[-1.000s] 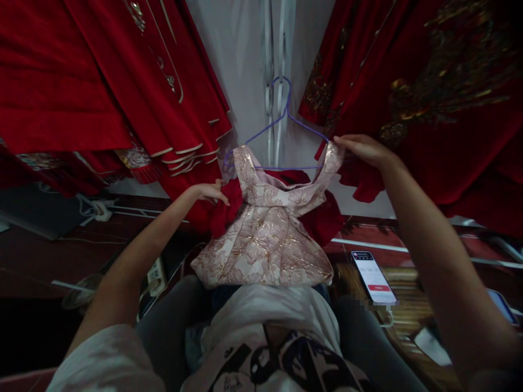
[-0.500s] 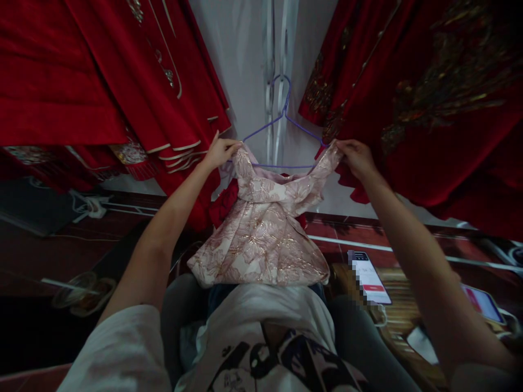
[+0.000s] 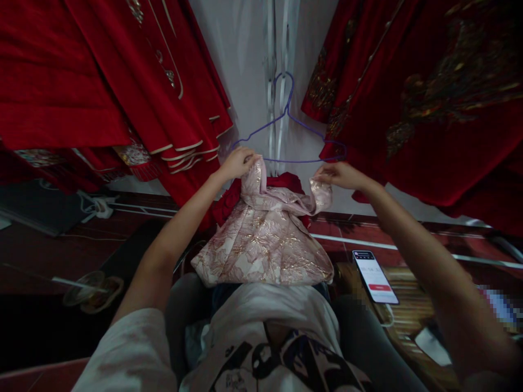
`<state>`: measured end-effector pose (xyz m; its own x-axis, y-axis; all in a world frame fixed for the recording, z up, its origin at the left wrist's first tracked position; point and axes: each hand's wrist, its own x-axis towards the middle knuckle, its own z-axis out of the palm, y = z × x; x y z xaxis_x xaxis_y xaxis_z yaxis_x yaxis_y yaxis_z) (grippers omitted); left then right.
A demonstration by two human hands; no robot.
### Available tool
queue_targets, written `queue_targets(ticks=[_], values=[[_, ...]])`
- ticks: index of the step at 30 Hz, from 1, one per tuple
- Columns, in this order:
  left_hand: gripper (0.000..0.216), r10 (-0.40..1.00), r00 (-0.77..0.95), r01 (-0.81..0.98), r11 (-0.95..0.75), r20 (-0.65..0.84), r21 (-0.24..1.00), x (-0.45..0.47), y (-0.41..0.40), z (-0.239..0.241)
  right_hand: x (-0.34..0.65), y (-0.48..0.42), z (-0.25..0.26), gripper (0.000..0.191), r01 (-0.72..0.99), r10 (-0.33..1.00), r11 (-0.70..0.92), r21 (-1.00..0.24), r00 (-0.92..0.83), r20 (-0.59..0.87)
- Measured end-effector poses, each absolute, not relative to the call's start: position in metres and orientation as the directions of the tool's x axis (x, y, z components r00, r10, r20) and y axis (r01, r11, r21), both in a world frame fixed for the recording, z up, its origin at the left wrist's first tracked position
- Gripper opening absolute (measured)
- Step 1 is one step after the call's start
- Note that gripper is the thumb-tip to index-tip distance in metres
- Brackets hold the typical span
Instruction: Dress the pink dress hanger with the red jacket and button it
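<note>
A pale pink dress [image 3: 269, 242] with a raised, shiny floral pattern lies over my lap, its skirt spread toward me. My left hand [image 3: 241, 162] pinches the dress at its left shoulder strap. The right strap is pinched by my right hand [image 3: 337, 175], lower than the left one. Just above the dress hangs a purple wire hanger [image 3: 287, 111], hooked on a metal rail. Its lower bar runs level with my hands, and both straps are off its arms. Behind the dress, red cloth [image 3: 286, 181] shows around the neckline.
Red embroidered garments hang on the left [image 3: 163, 98] and on the right [image 3: 408, 103]. A lit phone [image 3: 375, 276] lies on a wooden stool [image 3: 404, 316] by my right knee. A clear plastic cup [image 3: 90, 291] stands at the lower left. A metal bar [image 3: 351, 241] runs low behind the stool.
The straps have come down off the hanger, whose arms now show bare. My hands have moved inward and the right one lower, and the neckline has slackened.
</note>
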<state>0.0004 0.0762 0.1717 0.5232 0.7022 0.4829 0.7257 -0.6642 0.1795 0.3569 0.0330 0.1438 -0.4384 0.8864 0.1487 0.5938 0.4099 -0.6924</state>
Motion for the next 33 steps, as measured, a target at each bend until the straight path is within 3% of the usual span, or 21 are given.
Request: queue_targets(ticks=[5,12,17,24,33], values=[[0.032,0.567,0.669,0.52,-0.819,0.482,0.242,0.058,0.084,0.147,0.365,0.049,0.2,0.018,0.778,0.866,0.461,-0.426,-0.289,0.408],[0.028,0.615,0.652,0.565,-0.784,0.443,0.258,0.065,0.089,0.132,0.448,0.073,0.19,0.01,0.961,0.944,0.228,-0.157,-0.179,0.278],[0.032,0.62,0.622,0.456,-0.783,0.478,0.423,0.06,0.089,0.136,0.471,0.071,0.178,0.015,0.982,0.934,0.189,0.024,-0.187,0.306],[0.052,0.727,0.53,0.353,-0.658,0.437,0.665,0.048,0.086,0.131,0.456,0.069,0.181,0.02,0.963,0.897,0.195,0.186,-0.252,0.364],[0.051,0.767,0.488,0.355,-0.61,0.417,0.708,0.049,0.084,0.132,0.458,0.074,0.175,0.019,0.949,0.912,0.154,0.275,-0.244,0.329]])
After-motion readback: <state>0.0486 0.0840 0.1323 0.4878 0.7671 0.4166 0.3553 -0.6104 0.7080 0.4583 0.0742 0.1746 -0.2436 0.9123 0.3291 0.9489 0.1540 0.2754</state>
